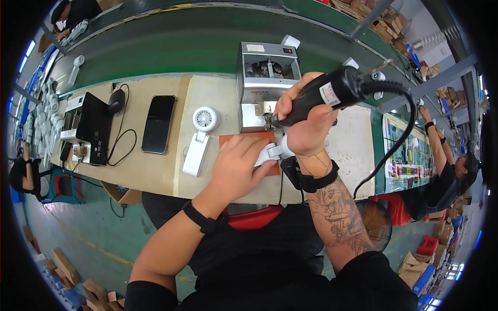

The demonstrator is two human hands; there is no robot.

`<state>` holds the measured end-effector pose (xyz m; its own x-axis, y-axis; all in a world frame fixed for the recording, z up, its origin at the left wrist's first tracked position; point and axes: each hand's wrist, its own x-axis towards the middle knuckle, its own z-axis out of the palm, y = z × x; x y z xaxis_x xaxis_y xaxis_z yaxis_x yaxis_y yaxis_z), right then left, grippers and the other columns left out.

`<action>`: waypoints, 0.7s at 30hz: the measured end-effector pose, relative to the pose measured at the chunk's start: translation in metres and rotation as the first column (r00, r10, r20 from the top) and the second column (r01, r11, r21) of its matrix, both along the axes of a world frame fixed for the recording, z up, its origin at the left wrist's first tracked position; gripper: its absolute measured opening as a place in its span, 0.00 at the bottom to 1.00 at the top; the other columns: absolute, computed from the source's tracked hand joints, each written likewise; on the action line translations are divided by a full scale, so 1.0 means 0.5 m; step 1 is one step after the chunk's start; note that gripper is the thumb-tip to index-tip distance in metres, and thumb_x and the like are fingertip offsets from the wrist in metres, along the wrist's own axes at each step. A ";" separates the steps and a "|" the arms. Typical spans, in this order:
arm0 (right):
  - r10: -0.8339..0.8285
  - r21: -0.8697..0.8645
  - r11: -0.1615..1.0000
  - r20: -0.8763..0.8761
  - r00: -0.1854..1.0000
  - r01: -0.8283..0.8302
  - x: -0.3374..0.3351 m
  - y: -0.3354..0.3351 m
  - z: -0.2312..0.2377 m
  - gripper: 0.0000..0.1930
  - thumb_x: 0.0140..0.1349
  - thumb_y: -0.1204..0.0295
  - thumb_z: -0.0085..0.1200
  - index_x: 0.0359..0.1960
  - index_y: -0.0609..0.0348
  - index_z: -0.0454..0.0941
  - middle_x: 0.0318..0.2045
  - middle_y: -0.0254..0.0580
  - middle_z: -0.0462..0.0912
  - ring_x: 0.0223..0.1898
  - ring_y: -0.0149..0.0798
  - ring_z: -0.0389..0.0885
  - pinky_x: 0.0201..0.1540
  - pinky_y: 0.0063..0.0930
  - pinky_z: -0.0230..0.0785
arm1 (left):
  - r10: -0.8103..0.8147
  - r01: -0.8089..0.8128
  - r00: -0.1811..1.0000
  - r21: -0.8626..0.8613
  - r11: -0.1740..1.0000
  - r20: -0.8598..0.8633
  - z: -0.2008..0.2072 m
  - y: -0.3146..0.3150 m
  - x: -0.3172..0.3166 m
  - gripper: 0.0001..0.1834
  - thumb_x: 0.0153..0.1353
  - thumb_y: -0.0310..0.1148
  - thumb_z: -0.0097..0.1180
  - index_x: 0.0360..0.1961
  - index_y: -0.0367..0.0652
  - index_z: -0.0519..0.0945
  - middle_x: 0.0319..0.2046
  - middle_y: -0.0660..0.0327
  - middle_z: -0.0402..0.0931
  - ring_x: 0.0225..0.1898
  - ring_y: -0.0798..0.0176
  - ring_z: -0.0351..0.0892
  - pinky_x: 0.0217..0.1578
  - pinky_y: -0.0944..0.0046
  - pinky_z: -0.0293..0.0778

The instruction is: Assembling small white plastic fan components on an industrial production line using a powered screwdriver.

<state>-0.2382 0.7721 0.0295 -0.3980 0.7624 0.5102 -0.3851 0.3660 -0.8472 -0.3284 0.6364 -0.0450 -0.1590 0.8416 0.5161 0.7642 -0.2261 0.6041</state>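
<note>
screwdriver [314,100], clasped in the right hand [307,136], slants leftward with its tip near the grey machine [265,82], just beyond the white hinged part [273,151] that the left hand [234,165] pinches between thumb and fingers over the orange mat [270,170].

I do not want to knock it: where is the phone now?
In the head view, the phone lies left of the left hand, on the table between the black cable and a white fan.

So the phone [159,124] is on the table [165,173] left of center, machine [270,85] upper middle, fan [197,150] kinda between them.
</note>
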 end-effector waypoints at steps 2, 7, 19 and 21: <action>0.022 -0.054 0.998 0.008 1.000 -0.022 0.012 -0.006 0.005 0.48 0.56 0.20 0.50 0.52 0.58 0.66 0.24 0.38 0.74 0.23 0.33 0.74 0.32 0.32 0.73 | -0.010 0.010 1.000 -0.008 1.000 0.008 -0.001 0.000 0.001 0.23 0.54 0.34 0.73 0.50 0.37 0.83 0.48 0.54 0.83 0.48 0.48 0.81 0.51 0.51 0.75; 0.053 -0.087 0.995 0.040 0.998 -0.049 0.064 -0.024 0.020 0.51 0.59 0.19 0.41 0.59 0.60 0.65 0.24 0.37 0.74 0.24 0.32 0.74 0.34 0.32 0.73 | -0.001 0.001 1.000 -0.014 1.000 -0.030 -0.003 0.002 0.000 0.22 0.55 0.34 0.73 0.50 0.39 0.84 0.49 0.55 0.83 0.49 0.48 0.80 0.52 0.52 0.74; 0.035 -0.123 0.992 0.055 0.998 -0.028 0.107 -0.052 0.011 0.50 0.61 0.20 0.40 0.57 0.61 0.65 0.24 0.37 0.74 0.24 0.32 0.74 0.33 0.31 0.74 | 0.003 -0.002 0.999 0.006 1.000 -0.045 0.001 0.004 0.006 0.21 0.55 0.35 0.73 0.49 0.41 0.84 0.47 0.57 0.82 0.49 0.50 0.80 0.50 0.52 0.74; 0.032 -0.133 0.991 0.061 0.998 -0.023 0.109 -0.056 0.005 0.50 0.59 0.19 0.41 0.56 0.60 0.65 0.23 0.37 0.74 0.23 0.32 0.74 0.33 0.31 0.73 | 0.005 -0.005 0.999 0.005 1.000 -0.051 0.000 0.003 0.007 0.21 0.55 0.34 0.73 0.49 0.41 0.84 0.46 0.57 0.82 0.49 0.50 0.80 0.50 0.52 0.74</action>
<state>-0.1839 0.7443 0.0319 -0.4478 0.8100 0.3786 -0.3379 0.2388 -0.9104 -0.3250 0.6380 -0.0450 -0.1366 0.8381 0.5282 0.7952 -0.2252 0.5630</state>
